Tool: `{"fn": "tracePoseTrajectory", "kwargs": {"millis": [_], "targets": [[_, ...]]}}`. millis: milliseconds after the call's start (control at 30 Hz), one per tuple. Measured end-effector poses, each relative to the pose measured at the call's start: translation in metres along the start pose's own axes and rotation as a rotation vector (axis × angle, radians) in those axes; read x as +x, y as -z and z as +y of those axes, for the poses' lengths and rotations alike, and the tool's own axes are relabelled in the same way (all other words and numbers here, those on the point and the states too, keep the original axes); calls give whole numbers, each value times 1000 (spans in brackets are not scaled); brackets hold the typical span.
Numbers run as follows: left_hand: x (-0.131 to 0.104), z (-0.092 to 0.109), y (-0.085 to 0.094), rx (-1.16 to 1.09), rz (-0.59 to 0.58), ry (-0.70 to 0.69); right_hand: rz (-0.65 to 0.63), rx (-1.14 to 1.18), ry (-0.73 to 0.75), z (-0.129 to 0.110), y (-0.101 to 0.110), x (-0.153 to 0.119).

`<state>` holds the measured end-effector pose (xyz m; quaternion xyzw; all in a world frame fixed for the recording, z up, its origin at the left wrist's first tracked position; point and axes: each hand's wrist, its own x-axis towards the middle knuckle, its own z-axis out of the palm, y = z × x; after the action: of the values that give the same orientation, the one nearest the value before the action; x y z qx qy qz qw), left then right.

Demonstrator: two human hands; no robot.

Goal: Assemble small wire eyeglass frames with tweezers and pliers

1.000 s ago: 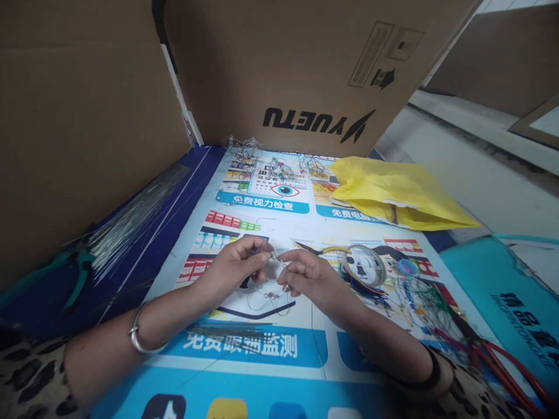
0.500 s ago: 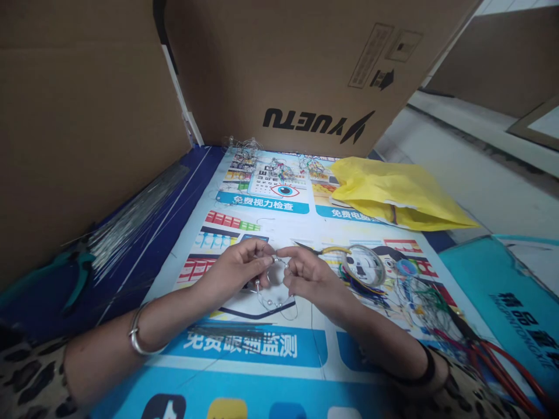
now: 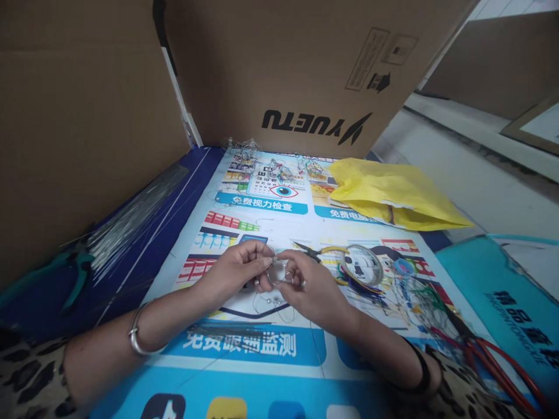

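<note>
Between my two hands is a wire ring with small pearly beads (image 3: pixel 269 301), its lower curve hanging above the printed sheet. My left hand (image 3: pixel 242 265) pinches the ring's upper left side between thumb and fingertips. On the other side, my right hand (image 3: pixel 314 288) has its fingers curled and closed at the ring's right edge. Fine wire ends trail below the fingers; the exact grip points are partly hidden. Just beyond my right hand lie yellow-handled pliers (image 3: pixel 334 249), beside a clear round spool (image 3: pixel 362 265).
Cardboard walls (image 3: pixel 227 70) rise behind and left. Thin straight wires (image 3: pixel 135 206) and teal pliers (image 3: pixel 78 273) lie left. A yellow bag (image 3: pixel 397 186), red-handled scissors (image 3: pixel 493 361) and tangled coloured wires (image 3: pixel 414 297) are at right. More tangled wire (image 3: pixel 244 148) lies at the back.
My right hand has turned and its fingers have curled in closer to the ring, the index finger no longer stretched toward my left fingertips. My left hand stays nearly still.
</note>
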<state>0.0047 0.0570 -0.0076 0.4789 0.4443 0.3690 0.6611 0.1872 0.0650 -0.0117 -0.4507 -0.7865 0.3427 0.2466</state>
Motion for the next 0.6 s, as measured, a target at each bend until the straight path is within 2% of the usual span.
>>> {"fn": "tracePoseTrajectory", "kwargs": {"millis": [100,200,300,433,600], "targets": [[0,2,-1,-22,6,-5,80,-92,96,-2,1,1],[0,3,-1,-25,17,-18,128,-49,121,-4,4,1],[0,2,0,-14,31,-7,146,50,55,-4,7,0],[0,2,0,10,21,-5,91,182,-90,-1,7,1],[0,4,-1,34,50,-6,60,426,-192,1,6,3]]}}
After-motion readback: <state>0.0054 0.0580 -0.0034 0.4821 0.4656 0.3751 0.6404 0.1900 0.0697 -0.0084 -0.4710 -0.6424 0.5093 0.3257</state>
